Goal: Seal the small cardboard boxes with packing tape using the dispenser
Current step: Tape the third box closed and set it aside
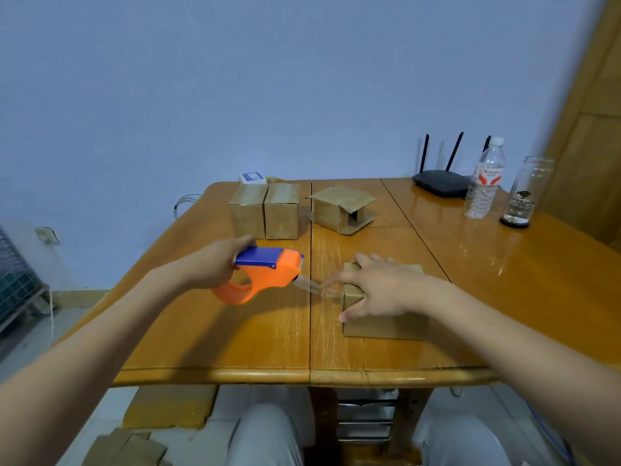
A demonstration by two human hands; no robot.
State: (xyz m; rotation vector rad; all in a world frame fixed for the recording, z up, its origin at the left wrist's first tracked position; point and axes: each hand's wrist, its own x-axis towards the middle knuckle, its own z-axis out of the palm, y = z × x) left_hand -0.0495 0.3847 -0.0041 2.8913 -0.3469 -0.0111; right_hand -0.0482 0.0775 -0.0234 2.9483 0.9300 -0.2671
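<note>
My left hand (215, 264) grips the orange and blue tape dispenser (265, 275) above the wooden table (235, 331). A strip of clear tape (316, 287) runs from the dispenser to the left face of a small cardboard box (386, 322) lying near the table's front. My right hand (376, 287) rests on top of that box with fingers spread, and the index finger touches the tape strip. Two closed boxes (265, 210) stand side by side at the back. A third box (341, 210) with open flaps lies to their right.
A black router (440, 181), a plastic water bottle (484, 183) and a glass jar (526, 193) stand at the back right of the table. Flattened cardboard (171, 406) lies on the floor below the front left edge. My knees show under the table.
</note>
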